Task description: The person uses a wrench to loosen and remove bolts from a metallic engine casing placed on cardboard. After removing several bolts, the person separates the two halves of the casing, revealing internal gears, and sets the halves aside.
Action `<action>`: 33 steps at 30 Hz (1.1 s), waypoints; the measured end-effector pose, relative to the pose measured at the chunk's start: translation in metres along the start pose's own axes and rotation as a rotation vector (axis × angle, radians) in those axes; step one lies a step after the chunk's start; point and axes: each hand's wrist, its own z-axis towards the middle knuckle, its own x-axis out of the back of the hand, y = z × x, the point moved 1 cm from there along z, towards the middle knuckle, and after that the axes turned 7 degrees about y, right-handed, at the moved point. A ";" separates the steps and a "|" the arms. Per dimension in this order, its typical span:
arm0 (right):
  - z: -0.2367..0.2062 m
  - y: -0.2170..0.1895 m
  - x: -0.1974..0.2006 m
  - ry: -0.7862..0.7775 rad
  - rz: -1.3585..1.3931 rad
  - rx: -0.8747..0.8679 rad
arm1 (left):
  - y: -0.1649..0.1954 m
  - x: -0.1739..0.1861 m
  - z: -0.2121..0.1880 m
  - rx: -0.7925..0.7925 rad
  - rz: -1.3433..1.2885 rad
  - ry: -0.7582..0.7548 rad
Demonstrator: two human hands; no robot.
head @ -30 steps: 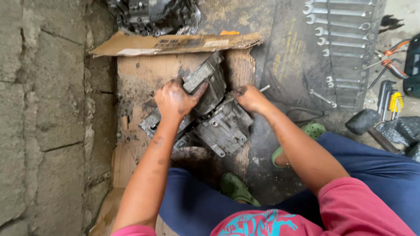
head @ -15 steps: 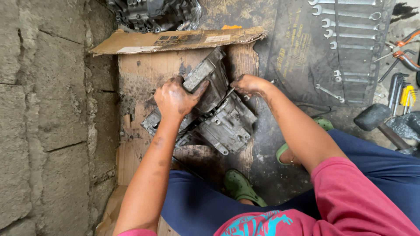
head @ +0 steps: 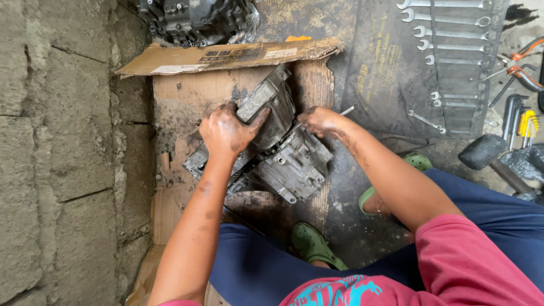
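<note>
Down on the oily cardboard sheet (head: 187,107) lies a grimy grey metal engine casing (head: 283,158), tilted across the sheet's middle and reaching toward its right edge. The left hand (head: 226,133) is clamped over the casing's upper cover, fingers curled round its top edge and thumb pressed against the cover's face. The right hand (head: 320,120) is closed round a thin metal tool (head: 347,110), whose bright tip sticks out past the knuckles toward the right; the other end meets the casing at the seam under the cover, though how it engages there is hidden by the hand.

Across the cardboard sheet's far edge rests a flattened brown carton flap (head: 226,56), long and narrow, bearing a pale rectangular label near its left end, a dark printed patch at its middle and a small orange mark at its right end. Beyond it sits another dark engine part (head: 192,20).

Right of the sheet a black tool roll (head: 391,68) is spread open on the floor, its pockets holding a row of silver spanners (head: 447,28) ranged by length, with faint yellow print on its left panel. Pliers (head: 518,62) with orange grips, a set of hex keys (head: 521,122) and a black mallet (head: 487,153) lie past the roll's right edge.
</note>
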 end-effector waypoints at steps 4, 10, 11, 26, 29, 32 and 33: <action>-0.033 -0.014 -0.032 0.087 -0.642 0.313 | 0.000 -0.002 -0.002 -0.007 0.015 0.015; -0.117 -0.054 -0.077 0.235 -0.961 0.397 | 0.001 -0.001 -0.004 -0.058 -0.012 0.097; -0.119 -0.057 -0.072 0.228 -0.988 0.406 | 0.001 0.000 -0.004 -0.073 -0.002 0.118; 0.017 -0.009 0.036 -0.133 0.068 -0.090 | 0.001 -0.006 0.005 -0.083 0.038 0.105; 0.025 -0.023 0.037 -0.089 -0.211 -0.036 | 0.003 -0.007 0.005 -0.042 0.052 0.068; 0.030 -0.027 0.035 -0.284 -0.051 -0.117 | 0.006 -0.006 0.005 -0.017 -0.005 0.049; 0.031 -0.027 0.034 -0.278 -0.033 -0.132 | 0.007 -0.005 0.006 -0.022 -0.040 0.074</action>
